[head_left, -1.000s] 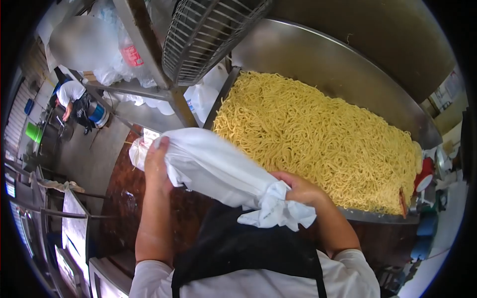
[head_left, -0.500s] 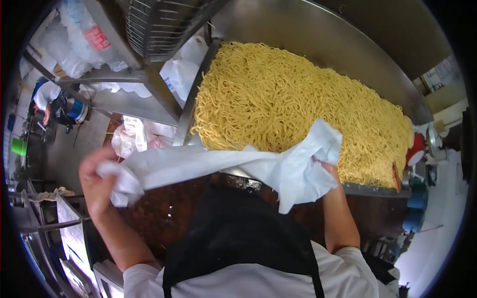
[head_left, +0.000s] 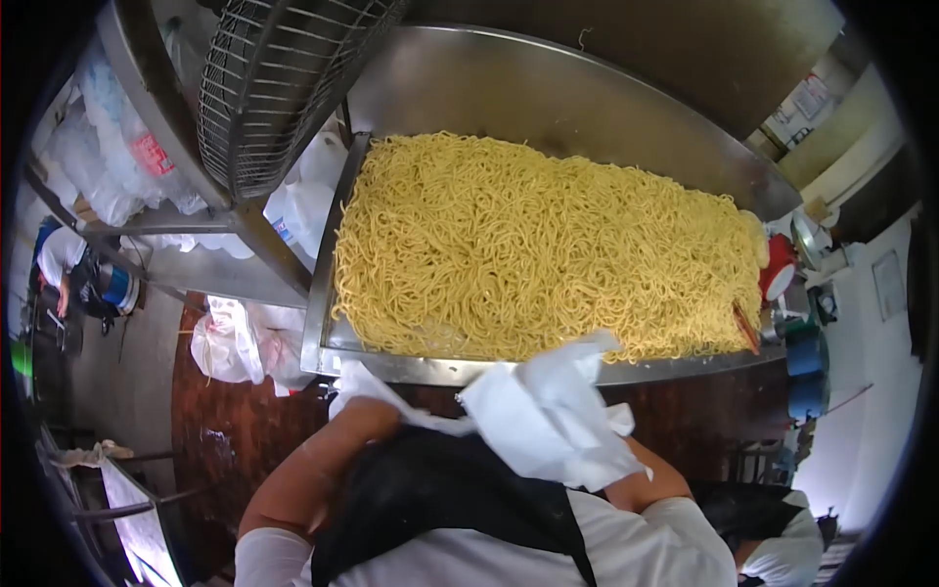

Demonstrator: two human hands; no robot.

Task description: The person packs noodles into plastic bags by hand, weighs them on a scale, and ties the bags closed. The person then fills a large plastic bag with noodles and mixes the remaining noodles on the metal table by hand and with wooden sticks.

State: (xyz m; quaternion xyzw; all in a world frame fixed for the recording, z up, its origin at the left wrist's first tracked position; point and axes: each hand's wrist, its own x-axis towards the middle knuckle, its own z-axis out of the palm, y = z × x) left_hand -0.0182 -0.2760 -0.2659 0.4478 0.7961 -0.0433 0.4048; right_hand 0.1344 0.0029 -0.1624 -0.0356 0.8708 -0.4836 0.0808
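A crumpled white cloth [head_left: 548,416] is held up in front of the black apron, its narrower end running left. My left hand [head_left: 372,419] holds that narrower end; its back shows, while the fingertips are hidden. The bunched wide part covers my right hand, which holds it from behind at the right, with only the forearm showing below. Just beyond the cloth lies a large heap of yellow noodles [head_left: 528,245] in a metal tray [head_left: 430,370], and a cloth edge overlaps the tray's near rim.
A wire fan guard [head_left: 279,88] and metal shelf frame stand upper left, with plastic bags [head_left: 127,157] behind. White bags [head_left: 225,342] sit left of the tray. A person [head_left: 64,254] bends at far left; another person's sleeve [head_left: 787,548] shows lower right. Red container [head_left: 778,266] at right.
Both hands have come down and in toward the apron with the cloth. My left hand has moved right, shortening the stretched cloth. The view has shifted, showing another person's sleeve more fully.
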